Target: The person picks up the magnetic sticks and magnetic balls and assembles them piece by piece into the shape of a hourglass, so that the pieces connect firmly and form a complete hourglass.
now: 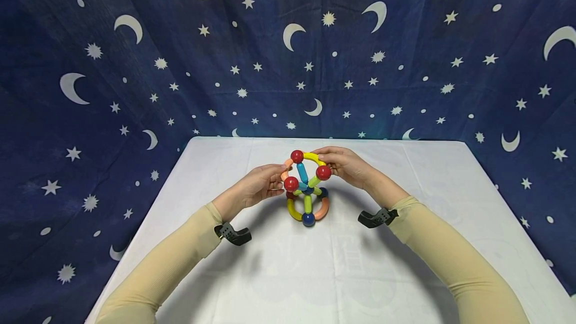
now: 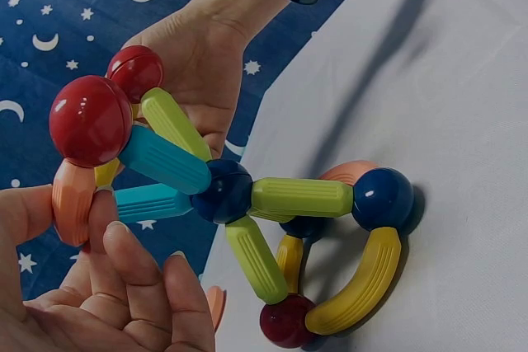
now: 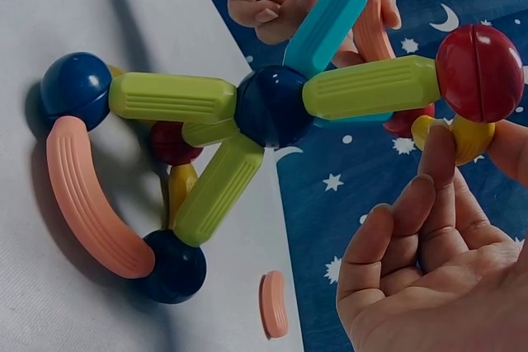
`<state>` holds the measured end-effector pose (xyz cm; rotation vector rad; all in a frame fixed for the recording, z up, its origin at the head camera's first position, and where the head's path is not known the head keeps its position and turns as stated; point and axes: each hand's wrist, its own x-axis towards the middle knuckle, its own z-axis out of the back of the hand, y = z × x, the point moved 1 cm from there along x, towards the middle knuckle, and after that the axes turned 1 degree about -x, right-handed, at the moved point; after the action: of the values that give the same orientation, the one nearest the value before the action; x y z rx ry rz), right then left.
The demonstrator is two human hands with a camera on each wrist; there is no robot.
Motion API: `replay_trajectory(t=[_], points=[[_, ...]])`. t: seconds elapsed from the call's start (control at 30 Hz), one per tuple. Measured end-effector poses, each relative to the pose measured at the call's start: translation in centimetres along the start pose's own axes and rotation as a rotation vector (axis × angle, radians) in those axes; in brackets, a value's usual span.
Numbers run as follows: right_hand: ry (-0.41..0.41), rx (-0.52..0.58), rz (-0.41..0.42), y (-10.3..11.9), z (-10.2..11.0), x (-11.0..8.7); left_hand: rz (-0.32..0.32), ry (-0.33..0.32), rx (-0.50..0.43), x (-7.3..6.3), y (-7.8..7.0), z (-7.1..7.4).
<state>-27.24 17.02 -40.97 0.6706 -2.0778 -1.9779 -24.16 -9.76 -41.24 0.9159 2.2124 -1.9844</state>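
A model of magnetic balls and rods stands upright on the table. Three green rods [image 2: 301, 197] rise from its bottom ring to a middle dark blue ball [image 3: 272, 105]. Above that ball, two light blue rods and a green one spread to three red balls [image 1: 323, 172]. At the upper left, my left hand [image 1: 254, 187] pinches a salmon curved rod [image 2: 74, 202] between thumb and fingers. My right hand [image 1: 348, 166] pinches a yellow curved rod [image 1: 313, 157] at the upper right. The bottom ring joins balls with yellow and salmon curved rods [image 3: 95, 204].
A loose salmon curved rod [image 3: 274, 304] lies on the white-covered table [image 1: 288, 284] near its edge. Behind the table hangs a dark blue cloth [image 1: 270, 54] with moons and stars. Black straps [image 1: 234, 234] sit at both wrists.
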Motion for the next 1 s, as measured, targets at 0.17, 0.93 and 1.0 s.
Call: replay_trajectory(t=[0.17, 0.93, 1.0], points=[[0.004, 0.006, 0.003, -0.1, 0.1, 0.0, 0.001, -0.002, 0.010, 0.0, -0.1, -0.1], [-0.008, -0.005, -0.002, -0.2, 0.2, 0.0, 0.033, -0.040, 0.243, 3.2, -3.4, -0.1], [-0.009, -0.004, -0.006, -0.2, 0.1, 0.0, 0.034, -0.032, 0.268, 3.5, -3.8, -0.2]])
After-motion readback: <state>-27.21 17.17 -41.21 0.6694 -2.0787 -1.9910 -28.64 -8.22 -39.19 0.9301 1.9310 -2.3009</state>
